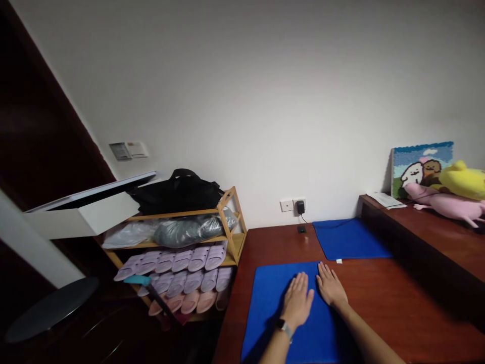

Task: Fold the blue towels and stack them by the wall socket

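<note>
A blue cloth (pixel 265 303) lies spread flat on the reddish-brown wooden desk (pixel 401 298). On its upper middle rests my left hand (pixel 298 301), palm down with the fingers stretched out; a watch (pixel 284 327) is on that wrist. My right hand (pixel 331 285) is flat at the cloth's right edge, fingers extended, partly over the bare wood. Neither hand grips anything. Farther back, a second blue cloth (pixel 352 240) lies against the raised side of the desk, with a small white tag (pixel 339 261) at its near edge.
At left stands a wooden rack (pixel 237 242) with purple slippers (pixel 189 259), pink slippers (pixel 199 302) and a black bag (pixel 178 194). A black plug (pixel 300 207) sits in the wall socket. Plush toys (pixel 450 202) and a picture (pixel 422 162) occupy the raised ledge at right.
</note>
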`<state>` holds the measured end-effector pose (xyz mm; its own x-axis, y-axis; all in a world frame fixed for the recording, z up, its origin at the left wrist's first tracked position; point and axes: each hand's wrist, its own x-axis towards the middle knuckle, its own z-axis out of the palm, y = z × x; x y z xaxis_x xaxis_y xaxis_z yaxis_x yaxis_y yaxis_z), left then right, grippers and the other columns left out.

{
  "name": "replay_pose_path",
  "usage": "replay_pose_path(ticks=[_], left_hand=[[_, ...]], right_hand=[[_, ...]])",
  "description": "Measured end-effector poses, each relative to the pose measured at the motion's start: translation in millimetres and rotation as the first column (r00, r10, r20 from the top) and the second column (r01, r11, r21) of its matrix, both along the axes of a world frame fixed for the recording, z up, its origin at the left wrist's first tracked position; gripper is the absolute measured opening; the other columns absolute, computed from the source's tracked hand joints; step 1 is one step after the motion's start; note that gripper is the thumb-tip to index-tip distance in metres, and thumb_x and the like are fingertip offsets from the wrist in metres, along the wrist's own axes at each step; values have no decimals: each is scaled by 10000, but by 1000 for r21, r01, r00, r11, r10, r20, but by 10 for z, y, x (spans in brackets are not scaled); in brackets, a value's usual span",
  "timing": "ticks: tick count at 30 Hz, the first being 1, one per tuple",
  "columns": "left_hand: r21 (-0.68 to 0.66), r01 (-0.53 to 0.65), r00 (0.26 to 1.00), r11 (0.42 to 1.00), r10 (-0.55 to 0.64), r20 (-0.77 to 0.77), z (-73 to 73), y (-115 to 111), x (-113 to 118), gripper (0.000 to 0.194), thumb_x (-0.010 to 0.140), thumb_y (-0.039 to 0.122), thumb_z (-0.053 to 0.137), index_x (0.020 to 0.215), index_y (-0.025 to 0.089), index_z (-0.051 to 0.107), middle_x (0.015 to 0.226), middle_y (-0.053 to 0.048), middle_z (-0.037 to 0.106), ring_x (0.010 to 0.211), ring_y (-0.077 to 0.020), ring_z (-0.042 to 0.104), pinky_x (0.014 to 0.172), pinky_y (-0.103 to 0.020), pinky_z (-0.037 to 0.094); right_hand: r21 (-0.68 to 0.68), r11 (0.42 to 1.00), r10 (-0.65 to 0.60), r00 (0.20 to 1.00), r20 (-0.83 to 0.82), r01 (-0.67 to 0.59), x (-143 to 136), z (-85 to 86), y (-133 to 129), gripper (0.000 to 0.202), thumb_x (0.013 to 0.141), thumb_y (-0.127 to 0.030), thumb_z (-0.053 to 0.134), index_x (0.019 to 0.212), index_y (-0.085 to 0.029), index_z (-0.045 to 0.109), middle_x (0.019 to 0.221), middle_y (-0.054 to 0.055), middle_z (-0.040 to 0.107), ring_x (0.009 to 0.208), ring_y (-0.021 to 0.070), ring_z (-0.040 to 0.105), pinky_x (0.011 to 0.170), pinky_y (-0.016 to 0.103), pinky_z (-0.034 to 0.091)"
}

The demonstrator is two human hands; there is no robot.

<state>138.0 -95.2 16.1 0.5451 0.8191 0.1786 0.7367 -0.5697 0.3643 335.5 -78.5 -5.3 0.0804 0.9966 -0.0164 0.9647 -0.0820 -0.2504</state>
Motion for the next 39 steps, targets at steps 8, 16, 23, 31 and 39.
replay_pose_path(ticks=[8,16,23,31,39], left_hand=[[-77,-80,996,994,76,-56,-62,179,28,762,1045,608,124,1643,166,291,1695,-86,281,1586,-269,227,1324,-499,200],[-56,-409,897,911,390,-209,-30,345,-1696,746,1068,571,143,1642,113,273,1712,-112,239,1590,-236,203,1310,-470,195],[-56,-364,927,930,355,-121,-58,281,-1865,732,1074,571,145,1631,126,312,1704,-101,284,1583,-203,232,1314,-444,190],[-85,-381,925,921,379,-31,-58,313,-1940,667,1066,538,220,1614,190,374,1687,-66,345,1570,-201,278,1308,-431,219],[3,-248,969,969,248,-7,65,404,-959,687,1065,511,156,1618,166,372,1688,-72,358,1578,-247,267,1318,-478,223]], right_hand=[[-3,1000,-2,1000,-3,2,-9,23,-6,698,1028,-378,128,1641,-59,228,1723,69,218,1603,219,164,1301,407,131],[-10,1000,-18,998,-67,18,-2,13,-23,707,1033,-420,118,1654,-92,202,1733,45,190,1606,192,140,1305,387,108],[-41,999,-33,999,-12,33,11,-8,21,693,1034,-404,120,1660,-111,176,1739,40,183,1603,183,155,1301,377,120],[-30,998,-48,999,-5,48,-5,-6,93,727,1029,-473,141,1660,-115,182,1736,47,184,1607,197,134,1306,414,105],[-9,999,-45,998,-44,45,-25,22,91,724,1025,-456,133,1655,-106,208,1730,38,194,1607,204,142,1305,412,99]])
